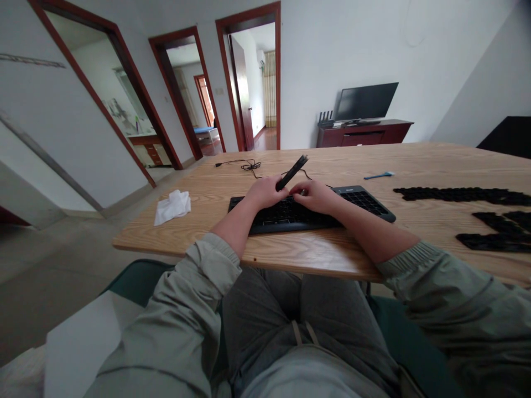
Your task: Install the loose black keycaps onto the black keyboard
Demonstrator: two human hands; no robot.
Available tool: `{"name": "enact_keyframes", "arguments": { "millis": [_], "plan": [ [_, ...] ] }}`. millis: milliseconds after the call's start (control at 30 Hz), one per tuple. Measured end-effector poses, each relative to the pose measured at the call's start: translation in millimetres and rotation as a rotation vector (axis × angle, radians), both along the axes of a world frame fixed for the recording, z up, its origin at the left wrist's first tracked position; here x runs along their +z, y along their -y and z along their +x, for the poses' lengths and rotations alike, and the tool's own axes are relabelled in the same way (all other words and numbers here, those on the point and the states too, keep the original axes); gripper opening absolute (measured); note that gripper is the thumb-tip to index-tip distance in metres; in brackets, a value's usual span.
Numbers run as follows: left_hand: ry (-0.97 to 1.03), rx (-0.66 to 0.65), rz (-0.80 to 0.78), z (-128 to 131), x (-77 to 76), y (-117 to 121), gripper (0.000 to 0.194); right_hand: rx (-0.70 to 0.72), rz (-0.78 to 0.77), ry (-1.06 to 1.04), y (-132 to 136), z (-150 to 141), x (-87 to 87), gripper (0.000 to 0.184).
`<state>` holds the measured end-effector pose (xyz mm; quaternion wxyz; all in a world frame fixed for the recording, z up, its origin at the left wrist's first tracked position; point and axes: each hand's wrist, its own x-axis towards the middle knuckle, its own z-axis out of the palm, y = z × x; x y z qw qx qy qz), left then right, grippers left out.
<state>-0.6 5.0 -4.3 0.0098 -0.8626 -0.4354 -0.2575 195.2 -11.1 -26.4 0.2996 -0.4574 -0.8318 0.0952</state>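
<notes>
The black keyboard (301, 217) lies near the front edge of the tabletop (203, 221). Over it, the left hand (267, 192) is closed around a dark stick (292, 172); the right hand (314, 196) is curled, its hold unclear. Beyond lies a coiled cable (251, 165).

Light diffuse, cool, moderately dim. Brightest area: far doorway (259, 72). Floor (62, 271) at left darker. Wide-angle distortion: left door frame (148, 105) leans; right sleeve (464, 298) stretched toward near corner. Keyboard (286, 215) keys merge into black; left hand (265, 193) slightly soft.
</notes>
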Motion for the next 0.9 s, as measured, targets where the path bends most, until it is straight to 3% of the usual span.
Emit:
{"name": "enact_keyframes", "arguments": {
  "millis": [367,733,900],
  "plan": [
    [-0.005,0.014,-0.002,2.2,-1.1,-0.6,0.034,-0.009,0.181,0.285,-6.6,-13.9,0.6,0.027],
    [0.02,0.018,-0.039,0.7,1.3,2.4,0.037,0.001,0.257,0.309,-9.2,-17.6,0.5,0.028],
    [0.026,0.06,-0.046,-3.4,-1.3,0.2,0.042,-0.007,0.192,0.198,-7.9,-16.4,-1.6,0.027]
  ]
}}
